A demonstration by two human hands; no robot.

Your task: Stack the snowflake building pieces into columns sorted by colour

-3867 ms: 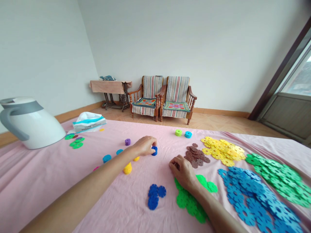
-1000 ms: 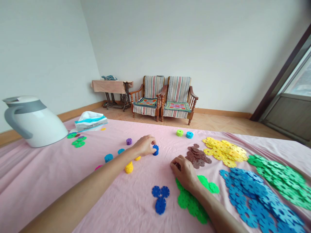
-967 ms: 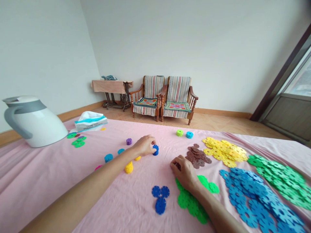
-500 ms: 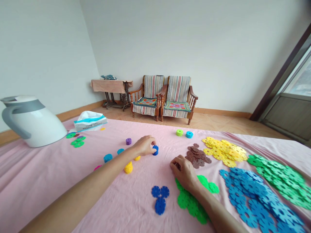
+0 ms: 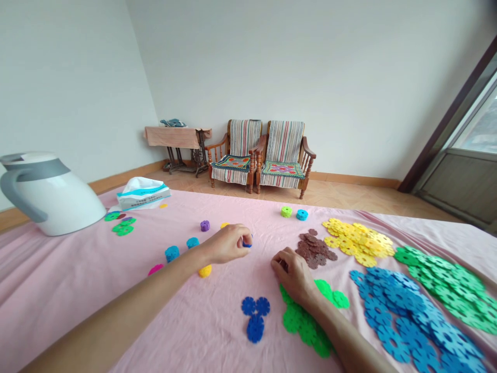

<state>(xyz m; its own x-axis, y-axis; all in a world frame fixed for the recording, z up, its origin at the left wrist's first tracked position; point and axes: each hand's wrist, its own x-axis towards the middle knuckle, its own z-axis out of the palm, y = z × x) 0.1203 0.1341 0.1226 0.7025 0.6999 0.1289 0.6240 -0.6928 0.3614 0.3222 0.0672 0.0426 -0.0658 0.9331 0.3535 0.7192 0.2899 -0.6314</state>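
My left hand (image 5: 230, 243) reaches to the middle of the pink cloth, thumb and fingers closed around a short stack of dark blue snowflake discs (image 5: 247, 244). Most of that stack is hidden by the fingers. My right hand (image 5: 292, 269) rests with curled fingers beside the pile of brown discs (image 5: 315, 249), its wrist over bright green discs (image 5: 305, 326). What lies under its fingers, if anything, is hidden. Nearer to me lie several loose dark blue discs (image 5: 255, 328). Around my left forearm stand light blue stacks (image 5: 172, 253), a yellow stack (image 5: 205, 271) and a purple stack (image 5: 205, 226).
On the right spread piles of yellow discs (image 5: 361, 243), blue discs (image 5: 411, 316) and green discs (image 5: 450, 285). A lime stack (image 5: 286, 211) and a blue stack (image 5: 302, 214) stand farther back. At left are a white jug (image 5: 70, 202) and a tissue box (image 5: 143, 196).
My left hand has shifted slightly and its fingers have curled further over the dark blue stack, covering more of it. A yellow piece behind that hand now shows. My right hand stays in place.
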